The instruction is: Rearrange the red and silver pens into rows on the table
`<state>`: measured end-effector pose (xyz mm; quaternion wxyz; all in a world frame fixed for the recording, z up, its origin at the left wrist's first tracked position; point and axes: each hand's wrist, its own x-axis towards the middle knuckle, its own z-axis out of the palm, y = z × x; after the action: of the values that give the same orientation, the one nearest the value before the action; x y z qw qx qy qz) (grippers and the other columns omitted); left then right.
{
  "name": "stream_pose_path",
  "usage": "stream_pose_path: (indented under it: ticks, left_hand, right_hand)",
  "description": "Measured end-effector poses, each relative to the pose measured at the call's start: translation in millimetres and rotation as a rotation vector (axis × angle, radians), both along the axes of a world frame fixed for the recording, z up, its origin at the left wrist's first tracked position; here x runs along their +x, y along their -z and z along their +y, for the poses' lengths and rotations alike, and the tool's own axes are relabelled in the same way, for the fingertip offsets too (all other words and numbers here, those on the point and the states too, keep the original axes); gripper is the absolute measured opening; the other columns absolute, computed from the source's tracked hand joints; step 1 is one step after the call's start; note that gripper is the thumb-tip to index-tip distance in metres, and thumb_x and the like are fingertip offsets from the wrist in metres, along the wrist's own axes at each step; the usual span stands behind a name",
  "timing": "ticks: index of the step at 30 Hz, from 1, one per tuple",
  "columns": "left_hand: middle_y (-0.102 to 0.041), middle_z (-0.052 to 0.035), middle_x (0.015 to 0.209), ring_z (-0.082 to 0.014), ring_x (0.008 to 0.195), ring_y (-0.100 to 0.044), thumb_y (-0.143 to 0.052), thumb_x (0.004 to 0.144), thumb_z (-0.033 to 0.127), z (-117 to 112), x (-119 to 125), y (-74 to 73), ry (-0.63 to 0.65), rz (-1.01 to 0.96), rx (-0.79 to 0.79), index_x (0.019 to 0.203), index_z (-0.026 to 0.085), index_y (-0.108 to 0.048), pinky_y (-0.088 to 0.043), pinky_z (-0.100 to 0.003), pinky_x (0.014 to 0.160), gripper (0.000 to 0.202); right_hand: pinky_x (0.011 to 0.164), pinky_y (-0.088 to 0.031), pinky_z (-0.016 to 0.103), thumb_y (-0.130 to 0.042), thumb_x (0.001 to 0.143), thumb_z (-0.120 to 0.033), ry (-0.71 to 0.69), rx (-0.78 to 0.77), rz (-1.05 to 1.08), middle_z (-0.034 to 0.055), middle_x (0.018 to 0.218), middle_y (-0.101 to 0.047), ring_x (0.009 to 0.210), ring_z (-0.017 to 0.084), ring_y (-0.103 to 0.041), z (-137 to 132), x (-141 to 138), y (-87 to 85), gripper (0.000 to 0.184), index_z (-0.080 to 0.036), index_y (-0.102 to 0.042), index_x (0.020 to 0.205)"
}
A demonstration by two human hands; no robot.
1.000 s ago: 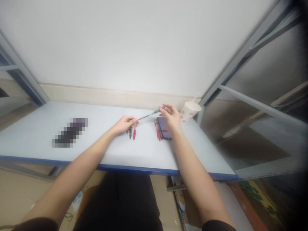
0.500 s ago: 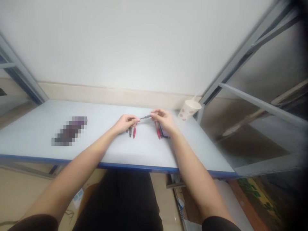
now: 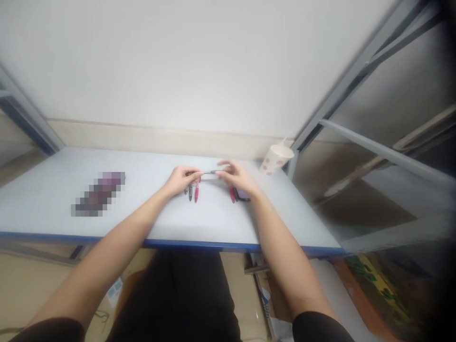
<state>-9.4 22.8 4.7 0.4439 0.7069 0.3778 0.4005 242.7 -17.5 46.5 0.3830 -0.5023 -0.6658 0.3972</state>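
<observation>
My left hand [image 3: 181, 180] and my right hand [image 3: 238, 178] meet above the middle of the pale table [image 3: 53, 199]. Between them they pinch a thin grey pen [image 3: 210, 172], each hand at one end. Under my left hand lie a red pen [image 3: 196, 193] and a dark pen [image 3: 190, 193]. Beneath my right hand another red pen [image 3: 232, 194] lies next to a dark phone [image 3: 244, 195], which the hand mostly hides.
A blurred-out dark object [image 3: 98, 194] lies on the left part of the table. A paper cup with red dots [image 3: 275, 160] stands at the back right corner beside a grey metal frame [image 3: 342, 90]. The table's blue front edge [image 3: 199, 244] runs above my lap.
My right hand has moved left toward my left hand, so the grey pen's exposed length has shrunk. The right hand now covers most of the phone. The view has shifted slightly.
</observation>
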Motion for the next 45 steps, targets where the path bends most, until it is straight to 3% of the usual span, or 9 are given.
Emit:
stream_pose_path:
  ticks: [5, 9, 12, 16, 22, 28, 33, 40, 45]
  left_hand:
    - [-0.072, -0.0069, 0.076, -0.0129, 0.055, -0.059, -0.072, 0.090, 0.049, -0.5, 0.8, -2.5, -0.009, 0.010, 0.012, 0.086, 0.016, -0.080, -0.044, -0.024, 0.047, 0.035]
    - [-0.069, -0.0068, 0.072, -0.0133, 0.058, -0.059, -0.073, 0.090, 0.047, -0.2, 0.1, -3.2, -0.033, -0.033, 0.029, 0.085, 0.014, -0.080, -0.043, -0.023, 0.049, 0.034]
    - [-0.069, -0.0076, 0.073, -0.0129, 0.059, -0.057, -0.074, 0.089, 0.046, -1.0, -1.2, -6.0, -0.002, -0.047, 0.033, 0.087, 0.013, -0.080, -0.044, -0.024, 0.052, 0.034]
    - [-0.069, -0.0073, 0.072, -0.0129, 0.060, -0.057, -0.075, 0.088, 0.046, -2.9, -2.5, -11.2, -0.015, -0.063, 0.018, 0.084, 0.013, -0.080, -0.044, -0.025, 0.055, 0.034]
    - [-0.074, -0.0096, 0.079, -0.0145, 0.064, -0.060, -0.078, 0.085, 0.047, -5.1, -5.3, -15.9, 0.030, -0.038, 0.005, 0.087, 0.012, -0.082, -0.048, -0.027, 0.060, 0.035]
    - [-0.071, -0.0074, 0.071, -0.0143, 0.060, -0.059, -0.078, 0.084, 0.046, -6.8, -5.7, -19.8, 0.018, -0.011, -0.037, 0.083, 0.014, -0.081, -0.048, -0.027, 0.058, 0.033]
    - [-0.064, -0.0047, 0.062, -0.0144, 0.056, -0.059, -0.078, 0.084, 0.051, -6.5, -4.5, -18.9, 0.042, -0.040, -0.063, 0.075, 0.014, -0.078, -0.046, -0.026, 0.054, 0.038]
    - [-0.068, -0.0061, 0.067, -0.0144, 0.061, -0.060, -0.079, 0.084, 0.051, -7.3, -6.3, -20.0, 0.078, -0.027, -0.028, 0.081, 0.014, -0.080, -0.048, -0.027, 0.059, 0.038]
    - [-0.071, -0.0053, 0.070, -0.0156, 0.060, -0.063, -0.085, 0.078, 0.050, -6.0, -7.0, -20.5, 0.060, -0.038, -0.089, 0.104, 0.014, -0.078, -0.050, -0.027, 0.058, 0.045]
  right_hand:
    - [0.042, -0.034, 0.030, -0.060, 0.094, -0.074, 0.036, -0.062, -0.094, 0.0010, 0.063, -0.062, 0.039, 0.014, -0.051, 0.6, 2.5, 0.7, 0.055, -0.020, -0.066, 0.081]
    - [0.050, -0.039, 0.028, -0.072, 0.090, -0.063, -0.033, 0.082, -0.121, -0.0003, 0.069, -0.063, 0.049, 0.014, -0.054, -1.0, -1.7, -0.4, 0.041, -0.022, -0.068, 0.090]
    - [0.049, -0.036, 0.030, -0.053, 0.100, -0.066, -0.005, 0.026, -0.149, 0.0005, 0.060, -0.056, 0.048, 0.015, -0.049, -1.4, -5.6, 0.7, 0.051, -0.021, -0.064, 0.079]
    - [0.056, -0.040, 0.028, -0.072, 0.089, -0.055, -0.011, 0.133, -0.134, 0.0008, 0.075, -0.065, 0.058, 0.015, -0.054, -1.4, -8.4, 1.5, 0.035, -0.022, -0.067, 0.097]
    - [0.054, -0.037, 0.029, -0.048, 0.102, -0.060, -0.048, 0.029, -0.209, -0.0005, 0.052, -0.053, 0.049, 0.014, -0.045, -5.9, -13.3, -2.1, 0.051, -0.020, -0.064, 0.073]
    - [0.055, -0.035, 0.027, -0.067, 0.092, -0.052, -0.018, 0.112, -0.160, 0.0004, 0.074, -0.067, 0.055, 0.012, -0.045, -9.1, -18.7, -3.2, 0.031, -0.021, -0.067, 0.089]
    - [0.058, -0.036, 0.028, -0.051, 0.099, -0.058, 0.019, 0.088, -0.193, -0.0016, 0.054, -0.051, 0.054, 0.014, -0.044, -2.4, -21.0, 2.1, 0.049, -0.018, -0.068, 0.076]
    - [0.054, -0.034, 0.028, -0.051, 0.100, -0.063, -0.022, -0.062, -0.209, -0.0040, 0.045, -0.043, 0.046, 0.012, -0.037, -3.6, -17.4, 1.1, 0.056, -0.018, -0.067, 0.071]
    - [0.050, -0.031, 0.027, -0.058, 0.098, -0.058, -0.083, -0.090, -0.234, 0.0007, 0.061, -0.066, 0.047, 0.012, -0.038, -5.8, -12.4, -5.9, 0.045, -0.017, -0.073, 0.088]
